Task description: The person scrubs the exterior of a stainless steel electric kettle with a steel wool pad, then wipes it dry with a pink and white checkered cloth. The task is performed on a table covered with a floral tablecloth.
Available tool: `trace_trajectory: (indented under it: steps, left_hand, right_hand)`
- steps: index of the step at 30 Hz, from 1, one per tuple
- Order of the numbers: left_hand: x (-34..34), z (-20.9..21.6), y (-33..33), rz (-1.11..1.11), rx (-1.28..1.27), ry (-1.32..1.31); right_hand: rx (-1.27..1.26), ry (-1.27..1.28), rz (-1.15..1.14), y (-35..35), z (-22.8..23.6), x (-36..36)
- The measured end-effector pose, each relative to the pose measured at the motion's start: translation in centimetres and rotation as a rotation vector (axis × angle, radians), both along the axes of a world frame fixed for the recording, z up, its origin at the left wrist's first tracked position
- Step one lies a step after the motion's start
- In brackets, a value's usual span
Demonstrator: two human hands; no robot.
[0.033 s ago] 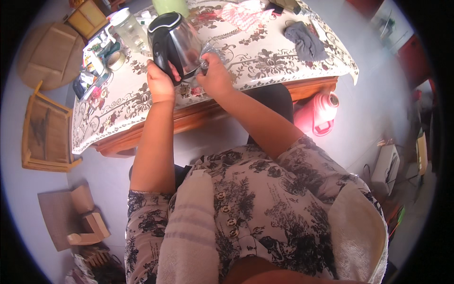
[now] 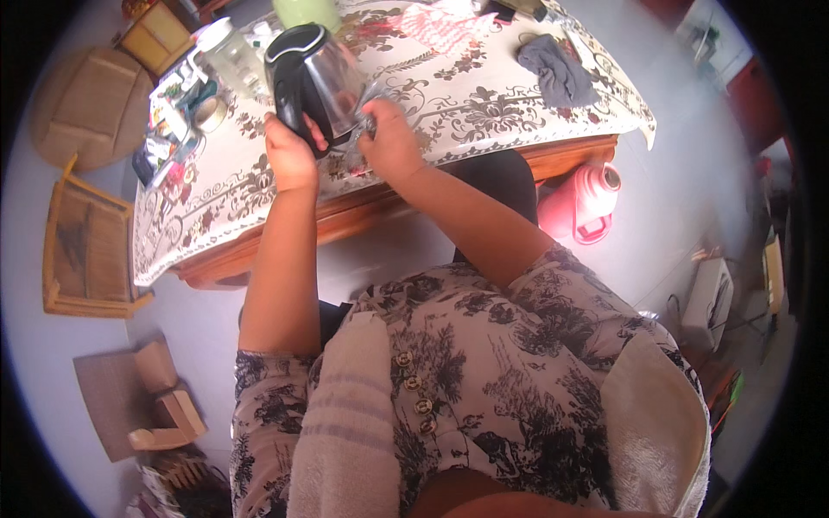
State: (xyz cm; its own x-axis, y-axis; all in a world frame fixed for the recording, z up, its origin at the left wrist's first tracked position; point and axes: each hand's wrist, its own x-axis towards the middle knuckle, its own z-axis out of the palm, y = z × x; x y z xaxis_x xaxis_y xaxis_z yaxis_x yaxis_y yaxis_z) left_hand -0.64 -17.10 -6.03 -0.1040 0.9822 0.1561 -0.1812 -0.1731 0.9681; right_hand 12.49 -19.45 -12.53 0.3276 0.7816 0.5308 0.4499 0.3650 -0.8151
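Note:
An electric kettle [image 2: 332, 82] with a steel body and a black handle, lid rim and base is held tilted above the near edge of the table. My left hand [image 2: 292, 154] is closed round its black handle and lower side. Against the kettle's right side, my right hand [image 2: 390, 142] is closed with fingers bent, on a crumpled, shiny, see-through grey wad [image 2: 370, 97]. Whether the wad is plastic film or a scourer I cannot tell. The fingers partly hide it.
A patterned cloth covers the table [image 2: 484, 112]. On it stand a clear jug [image 2: 231, 60], a tape roll [image 2: 210, 113], a green container [image 2: 308, 12], a pink-white cloth [image 2: 445, 28] and a dark grey cloth [image 2: 557, 73]. A pink flask [image 2: 583, 200] stands right of my knee.
The kettle has shifted very slightly left in my left hand. My right hand, with the crumpled wad, sits a touch lower beside it.

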Motion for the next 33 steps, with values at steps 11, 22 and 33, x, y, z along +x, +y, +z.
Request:
trace_trajectory:
  steps: [11,22,33]
  left_hand:
    - [-0.1,-0.1,0.4,-0.067,0.045,-0.022]
    - [0.0,-0.5,0.2,-0.044,0.054,-0.038]
    - [3.3,0.0,-0.2,-0.053,0.068,0.034]
  right_hand:
    - [0.148,0.456,0.192,3.0,0.3,-1.1]
    - [0.344,0.494,-0.101,10.0,8.7,-1.6]
    - [-0.037,0.576,0.084,2.3,-0.6,-1.4]
